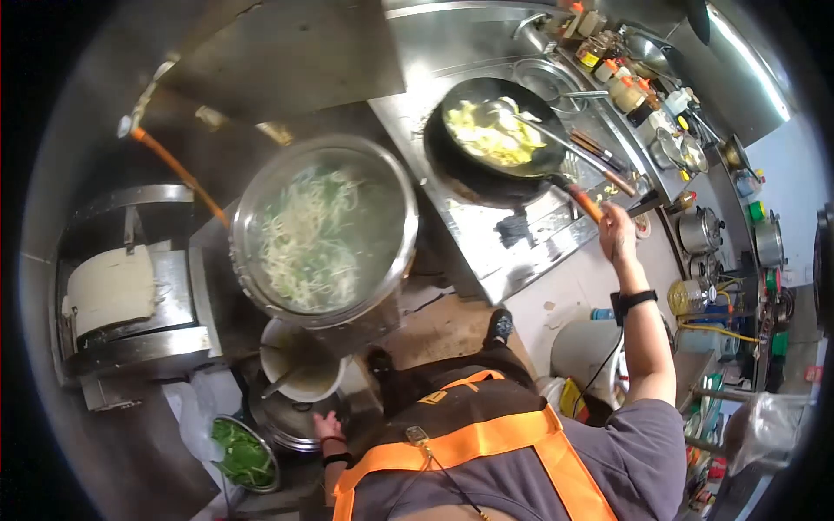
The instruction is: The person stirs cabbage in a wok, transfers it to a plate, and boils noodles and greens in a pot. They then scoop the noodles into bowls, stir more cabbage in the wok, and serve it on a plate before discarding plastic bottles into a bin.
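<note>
My right hand (618,233) is closed around the orange-brown handle of a black wok (436,143) on the steel stove at the upper right. Yellow-green chopped food (491,139) lies in the wok. A ladle (578,149) rests in it, its wooden end pointing right, near my right hand. Low on the left, my left hand (327,425) hangs beside a lidded metal pot (291,425), fingers slightly apart and nothing visible in them. Just above it stands a white bowl (340,369) of pale liquid with a utensil handle leaning inside.
A large steel pot (393,300) of noodles and greens in liquid stands left of the stove. A bowl of green leaves (245,453) is at the lower left. Seasoning bottles (625,91) line the back right shelf. A white bucket (578,352) sits on the floor.
</note>
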Tool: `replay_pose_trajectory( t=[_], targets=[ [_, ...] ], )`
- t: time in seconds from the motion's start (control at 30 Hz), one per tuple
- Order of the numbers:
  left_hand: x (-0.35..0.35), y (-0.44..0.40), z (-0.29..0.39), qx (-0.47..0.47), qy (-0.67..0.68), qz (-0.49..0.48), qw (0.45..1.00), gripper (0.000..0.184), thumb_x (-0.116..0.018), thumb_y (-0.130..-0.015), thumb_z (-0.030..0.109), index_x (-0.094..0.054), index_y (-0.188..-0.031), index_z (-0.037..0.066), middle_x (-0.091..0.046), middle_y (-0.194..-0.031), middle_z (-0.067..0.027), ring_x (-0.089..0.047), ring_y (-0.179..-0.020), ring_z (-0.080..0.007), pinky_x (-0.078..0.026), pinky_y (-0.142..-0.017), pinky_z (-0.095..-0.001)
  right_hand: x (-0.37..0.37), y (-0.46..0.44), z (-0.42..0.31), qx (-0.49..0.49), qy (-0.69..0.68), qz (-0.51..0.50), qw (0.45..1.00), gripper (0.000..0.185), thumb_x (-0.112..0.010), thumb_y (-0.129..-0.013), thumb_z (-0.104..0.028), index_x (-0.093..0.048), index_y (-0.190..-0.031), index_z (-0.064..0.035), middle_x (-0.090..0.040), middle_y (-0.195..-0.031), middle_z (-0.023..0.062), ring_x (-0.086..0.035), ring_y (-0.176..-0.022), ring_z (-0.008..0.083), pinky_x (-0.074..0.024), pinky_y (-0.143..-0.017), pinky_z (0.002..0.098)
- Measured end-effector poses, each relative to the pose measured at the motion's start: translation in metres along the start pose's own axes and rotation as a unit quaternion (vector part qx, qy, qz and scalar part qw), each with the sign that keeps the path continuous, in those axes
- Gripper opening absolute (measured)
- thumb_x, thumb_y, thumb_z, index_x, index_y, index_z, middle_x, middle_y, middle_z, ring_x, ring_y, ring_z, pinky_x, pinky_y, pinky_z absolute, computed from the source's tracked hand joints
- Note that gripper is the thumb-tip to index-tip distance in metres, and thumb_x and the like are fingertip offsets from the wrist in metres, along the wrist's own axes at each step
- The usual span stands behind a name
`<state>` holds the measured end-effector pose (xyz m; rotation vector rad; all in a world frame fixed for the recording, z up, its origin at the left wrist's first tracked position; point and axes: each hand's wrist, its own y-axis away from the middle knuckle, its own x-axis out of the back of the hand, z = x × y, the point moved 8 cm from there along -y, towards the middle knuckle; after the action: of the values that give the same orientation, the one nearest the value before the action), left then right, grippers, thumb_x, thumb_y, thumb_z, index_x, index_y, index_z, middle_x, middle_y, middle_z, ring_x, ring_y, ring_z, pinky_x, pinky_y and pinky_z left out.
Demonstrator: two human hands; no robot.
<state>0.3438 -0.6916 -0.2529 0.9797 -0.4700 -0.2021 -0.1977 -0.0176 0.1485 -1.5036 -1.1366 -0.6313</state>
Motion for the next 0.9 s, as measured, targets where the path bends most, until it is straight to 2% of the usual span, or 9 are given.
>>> replay_pose_trajectory(
  t=[0.07,0.17,0.2,0.27,0.33,0.4,0.5,0.67,0.9],
  targets=[
    [-0.080,0.055,-0.052,0.013,-0.031,-0.104,0.994,0.057,-0.047,-0.091,0.050,-0.046,-0.128,0.008,-0.065,-0.106,-0.0107,-0.057,-0.084,-0.0142,-0.042,-0.065,-0.0255,0.006,-0.039,0.070,0.016,0.037,-0.003,0.999,0.051,-0.059,-0.074,0.002,-0.050,-0.124,-0.0049,-0.055,-0.120,0.0211,-0.054,-0.112,0.0337,-0.0443,-0.093,0.0419],
    [-0.203,0.188,-0.082,-0.028,-0.098,-0.207,0.973,0.047,-0.055,-0.089,0.043,-0.053,-0.121,0.009,-0.064,-0.107,-0.0079,-0.058,-0.100,-0.0157,-0.039,-0.088,-0.0316,-0.043,-0.077,0.195,0.080,0.106,-0.010,0.991,0.064,-0.058,-0.072,0.001,-0.041,-0.133,-0.0047,-0.056,-0.114,0.0260,-0.056,-0.106,0.0382,-0.0439,-0.093,0.0453],
    [-0.249,0.244,-0.078,-0.054,-0.122,-0.284,0.949,0.041,-0.057,-0.089,0.040,-0.056,-0.117,0.010,-0.064,-0.107,-0.0064,-0.059,-0.104,-0.0164,-0.040,-0.089,-0.0324,-0.055,-0.087,0.204,-0.067,0.092,-0.201,0.973,0.065,-0.056,-0.072,0.002,-0.039,-0.134,-0.0050,-0.058,-0.112,0.0250,-0.057,-0.104,0.0395,-0.0448,-0.091,0.0457],
    [-0.323,0.306,-0.090,-0.106,-0.183,-0.342,0.916,0.036,-0.056,-0.092,0.035,-0.057,-0.117,0.009,-0.064,-0.106,-0.0052,-0.059,-0.105,-0.0154,-0.042,-0.087,-0.0294,-0.112,-0.089,0.248,0.041,-0.020,-0.197,0.979,0.064,-0.060,-0.073,-0.002,-0.039,-0.134,-0.0063,-0.060,-0.108,0.0229,-0.058,-0.100,0.0410,-0.0462,-0.087,0.0455],
    [-0.402,0.394,-0.085,-0.151,-0.199,-0.431,0.867,0.031,-0.052,-0.097,0.026,-0.055,-0.119,0.005,-0.064,-0.111,-0.0089,-0.060,-0.104,-0.0166,-0.046,-0.089,-0.0306,-0.106,-0.091,0.209,0.050,-0.031,-0.331,0.942,0.048,-0.062,-0.083,-0.012,-0.047,-0.128,-0.0065,-0.063,-0.100,0.0250,-0.061,-0.092,0.0408,-0.0492,-0.078,0.0452],
    [-0.476,0.461,-0.095,-0.131,-0.186,-0.528,0.819,0.031,-0.049,-0.098,0.023,-0.052,-0.123,0.005,-0.063,-0.112,-0.0108,-0.061,-0.103,-0.0177,-0.048,-0.089,-0.0302,-0.072,-0.083,0.185,0.171,-0.178,-0.210,0.946,0.039,-0.060,-0.086,-0.015,-0.052,-0.124,-0.0087,-0.064,-0.090,0.0239,-0.061,-0.087,0.0414,-0.0495,-0.072,0.0453],
    [-0.567,0.560,-0.117,-0.015,-0.113,-0.664,0.739,0.036,-0.049,-0.098,0.028,-0.048,-0.128,0.007,-0.055,-0.125,-0.0119,-0.058,-0.110,-0.0206,-0.047,-0.090,-0.0320,0.016,-0.089,0.170,0.075,-0.075,-0.296,0.949,0.039,-0.063,-0.085,-0.018,-0.054,-0.122,-0.0103,-0.065,-0.084,0.0202,-0.063,-0.080,0.0400,-0.0498,-0.066,0.0449],
    [-0.679,0.635,-0.151,0.269,0.121,-0.634,0.715,0.030,-0.051,-0.096,0.027,-0.049,-0.116,0.005,-0.057,-0.116,-0.0162,-0.055,-0.114,-0.0306,-0.045,-0.095,-0.0420,0.032,-0.089,0.200,0.078,0.040,-0.267,0.960,0.040,-0.065,-0.083,-0.020,-0.056,-0.121,-0.0114,-0.066,-0.080,0.0176,-0.063,-0.076,0.0382,-0.0505,-0.063,0.0447],
    [-0.624,0.598,-0.093,0.166,0.143,-0.615,0.757,0.033,-0.051,-0.095,0.034,-0.052,-0.107,0.003,-0.059,-0.090,-0.0098,-0.059,-0.089,-0.0237,-0.051,-0.076,-0.0327,-0.056,-0.083,0.193,-0.013,-0.242,-0.218,0.945,0.031,-0.061,-0.088,-0.016,-0.061,-0.114,-0.0002,-0.066,-0.094,0.0245,-0.066,-0.092,0.0340,-0.0506,-0.079,0.0370]
  ],
)
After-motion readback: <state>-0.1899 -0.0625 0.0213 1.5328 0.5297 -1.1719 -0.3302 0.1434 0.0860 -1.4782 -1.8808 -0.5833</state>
